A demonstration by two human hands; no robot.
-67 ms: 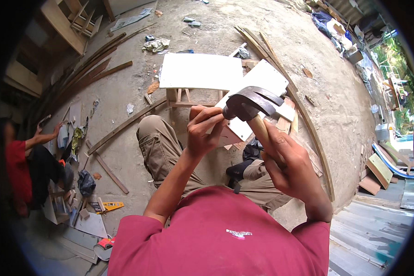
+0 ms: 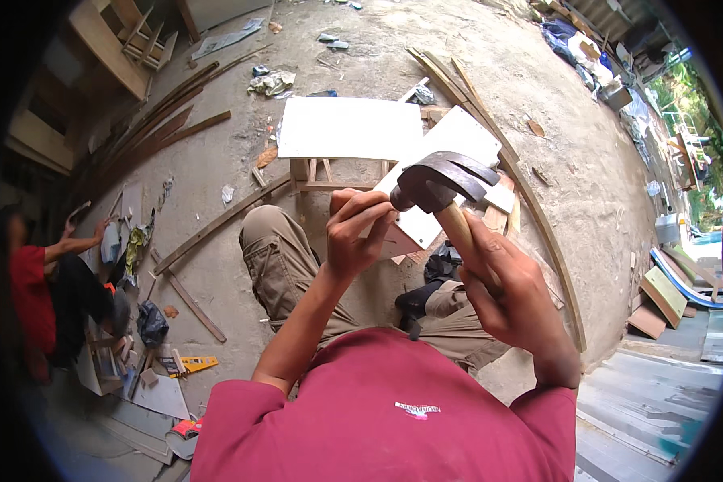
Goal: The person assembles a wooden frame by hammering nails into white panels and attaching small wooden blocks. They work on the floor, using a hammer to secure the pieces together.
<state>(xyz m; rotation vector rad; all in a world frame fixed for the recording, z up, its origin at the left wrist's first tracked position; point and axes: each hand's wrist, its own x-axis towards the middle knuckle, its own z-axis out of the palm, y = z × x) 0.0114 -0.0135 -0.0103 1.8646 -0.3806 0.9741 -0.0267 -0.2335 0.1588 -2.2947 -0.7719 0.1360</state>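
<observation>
In my right hand (image 2: 502, 277) is a claw hammer (image 2: 438, 185), gripped by its wooden handle, with the dark head raised in front of me. My left hand (image 2: 360, 229) is closed in a pinch right beside the hammer's striking face. Whatever sits between those fingertips is too small or hidden to make out. Below and beyond the hammer lies a narrow white board (image 2: 466, 136), angled away to the right, with small dark dots near its ends. A wider white panel (image 2: 349, 128) rests on a wooden frame (image 2: 321, 173) just left of it.
Long wood strips (image 2: 550, 233) lie on the concrete floor at right, and another strip (image 2: 221, 221) at left. A person in a red shirt (image 2: 30, 297) works at far left, near a yellow tool (image 2: 193, 365). Corrugated metal sheets (image 2: 635, 410) lie at lower right.
The white boards appear slightly lower in the picture. Both hands and the hammer stay almost where they were, with the same grips.
</observation>
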